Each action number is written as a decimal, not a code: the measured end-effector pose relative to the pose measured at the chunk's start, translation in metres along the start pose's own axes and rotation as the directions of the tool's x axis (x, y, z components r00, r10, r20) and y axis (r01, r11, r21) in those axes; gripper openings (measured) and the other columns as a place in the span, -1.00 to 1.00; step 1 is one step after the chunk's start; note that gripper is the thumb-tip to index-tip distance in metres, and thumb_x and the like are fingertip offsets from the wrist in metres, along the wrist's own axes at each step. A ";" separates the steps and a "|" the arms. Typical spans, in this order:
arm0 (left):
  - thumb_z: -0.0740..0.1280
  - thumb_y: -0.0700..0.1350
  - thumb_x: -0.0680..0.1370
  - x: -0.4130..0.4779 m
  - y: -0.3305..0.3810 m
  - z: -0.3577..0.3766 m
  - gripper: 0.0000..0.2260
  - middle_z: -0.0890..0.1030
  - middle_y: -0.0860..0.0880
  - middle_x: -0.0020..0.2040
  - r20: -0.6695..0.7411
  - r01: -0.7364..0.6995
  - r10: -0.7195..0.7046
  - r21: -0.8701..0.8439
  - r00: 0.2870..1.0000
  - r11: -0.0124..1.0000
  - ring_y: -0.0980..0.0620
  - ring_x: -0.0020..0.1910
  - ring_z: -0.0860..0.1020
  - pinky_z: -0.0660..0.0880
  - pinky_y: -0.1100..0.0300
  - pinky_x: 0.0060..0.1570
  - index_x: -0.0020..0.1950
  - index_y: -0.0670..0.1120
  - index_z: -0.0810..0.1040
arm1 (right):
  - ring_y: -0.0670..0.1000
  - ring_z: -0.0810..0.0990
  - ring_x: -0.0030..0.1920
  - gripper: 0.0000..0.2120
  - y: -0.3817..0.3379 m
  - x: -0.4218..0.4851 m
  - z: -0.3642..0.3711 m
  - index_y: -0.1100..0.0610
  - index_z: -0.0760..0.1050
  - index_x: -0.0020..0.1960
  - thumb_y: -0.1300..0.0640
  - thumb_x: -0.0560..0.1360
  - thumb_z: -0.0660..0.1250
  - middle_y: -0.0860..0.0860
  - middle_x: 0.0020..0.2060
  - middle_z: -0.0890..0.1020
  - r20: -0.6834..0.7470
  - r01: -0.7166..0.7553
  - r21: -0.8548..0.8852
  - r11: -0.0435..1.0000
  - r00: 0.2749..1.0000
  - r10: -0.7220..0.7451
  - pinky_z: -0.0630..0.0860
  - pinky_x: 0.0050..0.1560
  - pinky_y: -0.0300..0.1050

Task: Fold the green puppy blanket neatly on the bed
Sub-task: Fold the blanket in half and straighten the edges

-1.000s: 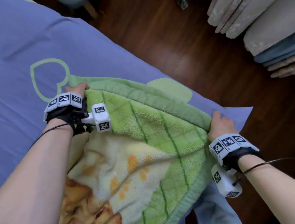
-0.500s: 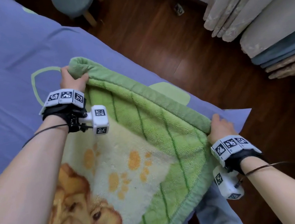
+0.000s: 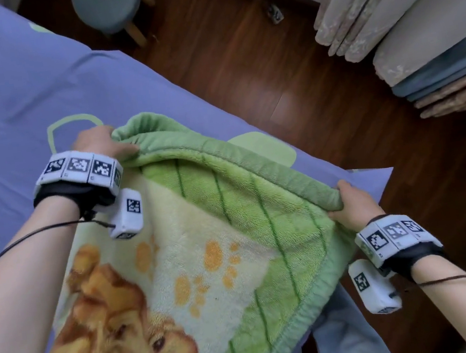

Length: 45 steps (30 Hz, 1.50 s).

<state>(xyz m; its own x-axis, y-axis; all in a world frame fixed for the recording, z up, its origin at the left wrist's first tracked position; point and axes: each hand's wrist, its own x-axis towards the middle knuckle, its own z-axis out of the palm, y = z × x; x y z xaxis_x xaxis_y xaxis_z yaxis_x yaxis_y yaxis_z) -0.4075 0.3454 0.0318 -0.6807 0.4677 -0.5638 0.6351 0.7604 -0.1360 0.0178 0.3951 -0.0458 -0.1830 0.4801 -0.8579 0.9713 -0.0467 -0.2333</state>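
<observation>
On bed (image 3: 9,86): both hands grip green puppy blanket (image 3: 231,220) edge.

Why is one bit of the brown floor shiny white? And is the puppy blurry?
Head view: light glares off the wooden floor beside the bed; head view: the puppy blanket looks only slightly soft, paw prints clear enough.

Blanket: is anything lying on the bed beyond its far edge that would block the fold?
Nothing visible. The left hand and right hand grip the far hem of the blanket; the purple sheet beyond shows only printed green shapes.
</observation>
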 end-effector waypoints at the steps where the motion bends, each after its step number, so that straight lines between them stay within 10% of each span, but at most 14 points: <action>1: 0.37 0.11 0.46 -0.002 -0.006 0.002 -0.65 0.58 -0.29 0.05 -0.015 0.011 -0.011 0.016 1.000 1.000 -0.29 0.12 0.51 0.44 -0.04 0.05 0.06 -0.15 0.57 | 0.17 0.51 0.14 -0.68 0.004 -0.003 -0.004 0.11 0.33 0.05 0.10 0.43 0.44 0.12 0.05 0.57 0.010 0.029 0.043 0.999 1.000 -0.029 0.47 0.08 0.07; 9: 0.26 0.02 0.53 -0.003 -0.027 -0.010 -0.66 0.61 -0.31 -0.19 -0.112 0.098 -0.125 -0.216 0.986 0.971 -0.24 -0.08 0.60 0.48 0.01 -0.08 -0.10 -0.27 0.59 | 0.01 0.59 0.01 -0.66 0.015 -0.036 -0.019 0.07 0.57 0.10 0.06 0.36 0.53 -0.04 -0.04 0.66 0.085 0.228 0.075 0.971 0.969 -0.234 0.48 0.01 -0.08; 13: 0.20 -0.07 0.53 0.007 -0.031 -0.028 -0.74 0.62 -0.14 -0.33 -0.283 0.032 -0.213 -0.530 0.935 0.847 0.09 -0.51 0.61 0.58 0.17 -0.40 0.02 -0.21 0.59 | -0.20 0.59 -0.12 -0.72 0.016 -0.043 -0.023 -0.09 0.61 -0.02 -0.01 0.29 0.57 -0.22 -0.17 0.67 0.114 0.256 0.114 0.960 0.956 -0.269 0.45 -0.15 -0.29; 16: 0.20 -0.08 0.54 0.017 -0.028 -0.047 -0.69 0.62 -0.28 0.03 -0.428 -0.019 -0.198 -0.451 0.882 0.892 -0.13 0.01 0.62 0.49 0.02 0.04 0.15 -0.22 0.59 | -0.29 0.60 -0.17 -0.74 0.025 -0.044 -0.022 -0.18 0.61 -0.14 -0.04 0.22 0.60 -0.27 -0.26 0.68 0.097 0.192 0.220 0.956 0.971 -0.217 0.44 -0.23 -0.39; 21: 0.32 -0.18 0.49 0.019 -0.009 -0.041 -0.78 0.56 -0.03 -0.22 -0.428 -0.169 -0.123 -0.583 0.895 0.794 0.50 -0.48 0.46 0.42 0.51 -0.33 0.10 -0.18 0.62 | -0.18 0.59 -0.14 -0.64 0.030 -0.037 -0.010 -0.03 0.64 -0.02 -0.06 0.22 0.60 -0.13 -0.17 0.68 0.000 0.149 0.247 0.957 0.988 -0.154 0.44 -0.23 -0.34; 26: 0.32 -0.32 0.45 0.030 -0.001 -0.018 -0.69 0.60 -0.10 0.07 -0.353 -0.150 -0.193 -0.744 0.915 0.651 -0.02 -0.05 0.61 0.62 0.18 -0.12 0.19 -0.19 0.57 | -0.04 0.60 -0.17 -0.57 0.028 -0.029 -0.012 0.10 0.61 -0.12 -0.29 0.38 0.36 0.00 -0.21 0.66 -0.131 0.164 0.189 0.968 0.981 -0.140 0.54 -0.08 -0.01; 29: 0.29 -0.28 0.43 0.036 0.007 -0.004 -0.69 0.62 -0.08 0.09 -0.405 -0.177 -0.211 -0.732 0.890 0.658 0.07 -0.08 0.59 0.56 0.43 -0.24 0.15 -0.13 0.59 | 0.03 0.63 -0.18 -0.59 0.031 -0.024 -0.013 0.15 0.59 -0.12 -0.23 0.44 0.34 0.04 -0.24 0.67 -0.147 0.162 0.168 0.972 0.979 -0.138 0.54 -0.10 0.04; 35: 0.28 -0.23 0.50 0.023 0.010 0.015 -0.52 0.38 -0.08 0.42 -0.412 -0.279 -0.070 -0.723 0.908 0.631 0.16 0.27 0.44 0.42 0.41 0.17 0.42 -0.12 0.32 | 0.24 0.59 0.03 -0.68 0.028 -0.013 0.000 0.23 0.52 0.00 -0.06 0.53 0.30 0.20 -0.07 0.65 -0.190 0.113 0.115 0.987 0.978 -0.090 0.49 0.00 0.07; 45: 0.19 0.11 0.58 -0.094 0.019 0.125 -0.39 -0.08 -0.07 0.58 -0.171 -0.367 0.328 -0.325 0.929 0.872 -0.06 0.56 -0.05 0.00 -0.05 0.49 0.55 0.09 -0.02 | 0.26 0.56 0.04 -0.72 0.019 -0.007 0.004 0.25 0.39 0.06 0.01 0.58 0.24 0.21 -0.09 0.59 -0.138 0.010 0.036 0.999 0.990 -0.005 0.33 -0.17 -0.03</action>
<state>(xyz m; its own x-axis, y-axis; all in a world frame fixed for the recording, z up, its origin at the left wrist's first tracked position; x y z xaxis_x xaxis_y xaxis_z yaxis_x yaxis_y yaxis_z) -0.2860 0.2590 -0.0199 -0.4868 0.7608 -0.4291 0.6849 0.6374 0.3532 0.0368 0.3870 -0.0460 -0.1654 0.5970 -0.7850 0.9632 -0.0734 -0.2587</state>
